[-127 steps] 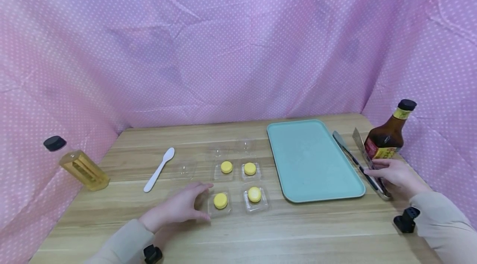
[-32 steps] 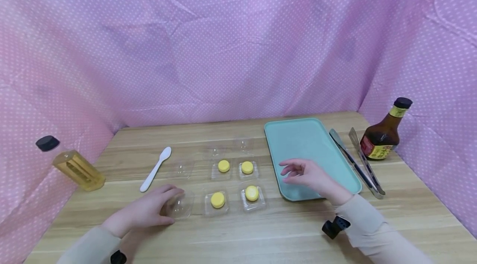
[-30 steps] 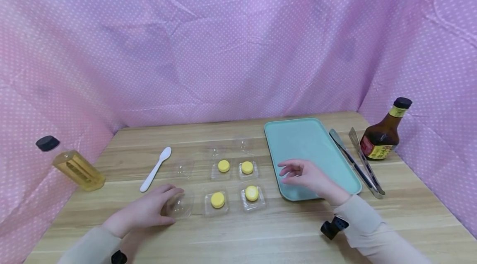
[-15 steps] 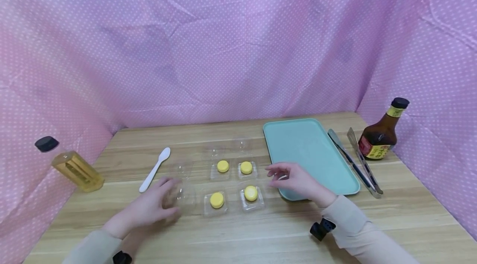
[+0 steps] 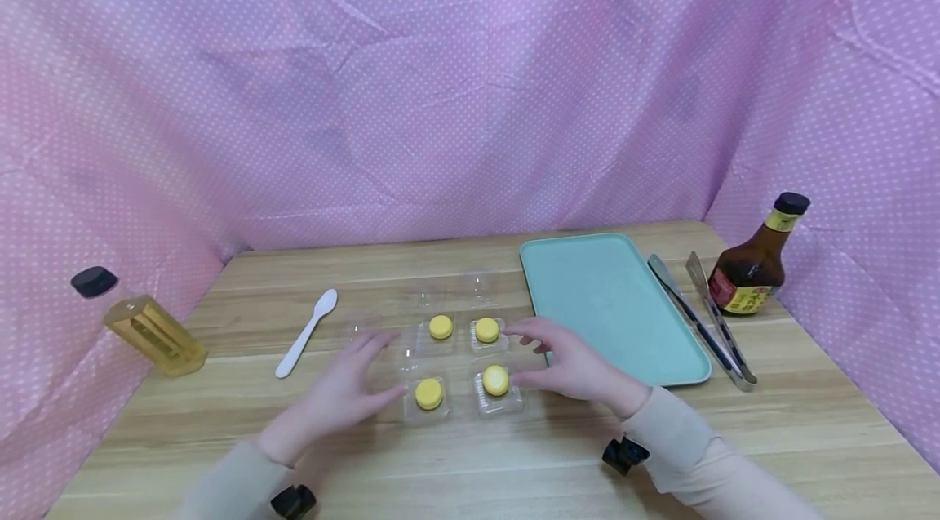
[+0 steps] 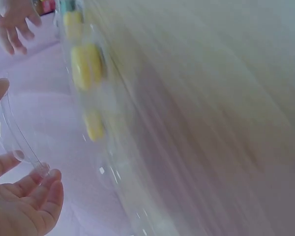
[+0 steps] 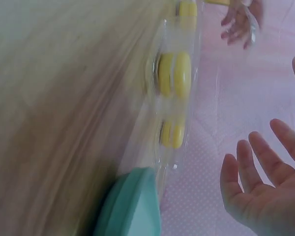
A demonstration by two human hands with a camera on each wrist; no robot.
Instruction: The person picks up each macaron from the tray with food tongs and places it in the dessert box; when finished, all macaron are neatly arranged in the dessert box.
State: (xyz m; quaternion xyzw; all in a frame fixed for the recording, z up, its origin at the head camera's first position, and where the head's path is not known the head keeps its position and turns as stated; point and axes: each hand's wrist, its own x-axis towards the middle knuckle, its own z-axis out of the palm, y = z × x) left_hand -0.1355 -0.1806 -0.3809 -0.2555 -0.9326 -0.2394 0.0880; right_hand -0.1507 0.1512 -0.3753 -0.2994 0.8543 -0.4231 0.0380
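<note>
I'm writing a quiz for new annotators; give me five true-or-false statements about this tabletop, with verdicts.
1. The left hand holds a clear plastic lid; the right hand holds nothing. True.
2. The metal tongs lie between the mint-green tray and the brown bottle. True.
3. The brown bottle is capped in white. False: its cap is black.
4. The white spoon lies left of the four yellow macarons. True.
5. The macarons sit on the mint-green tray. False: they sit in clear plastic bases to its left.
</note>
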